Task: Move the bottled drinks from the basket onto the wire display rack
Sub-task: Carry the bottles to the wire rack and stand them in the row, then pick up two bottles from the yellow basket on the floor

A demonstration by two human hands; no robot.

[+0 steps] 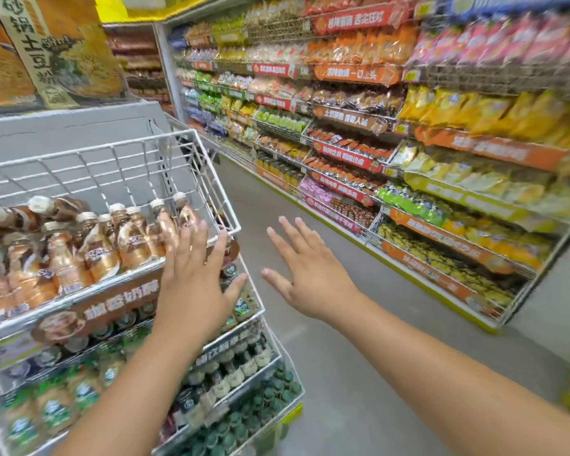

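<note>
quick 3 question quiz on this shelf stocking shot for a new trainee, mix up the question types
1. True or false: the left hand grips a bottle.
2. Which tier of the wire display rack holds the brown bottles? A top, B middle, C bottom.
3. Fill in: the right hand hangs over the ____.

Key
1. False. Its fingers are straight, in front of the rack's top tier.
2. A. Green-capped bottles fill the lowest tier.
3. Aisle floor; it is open and holds nothing. No basket is in view.
</note>
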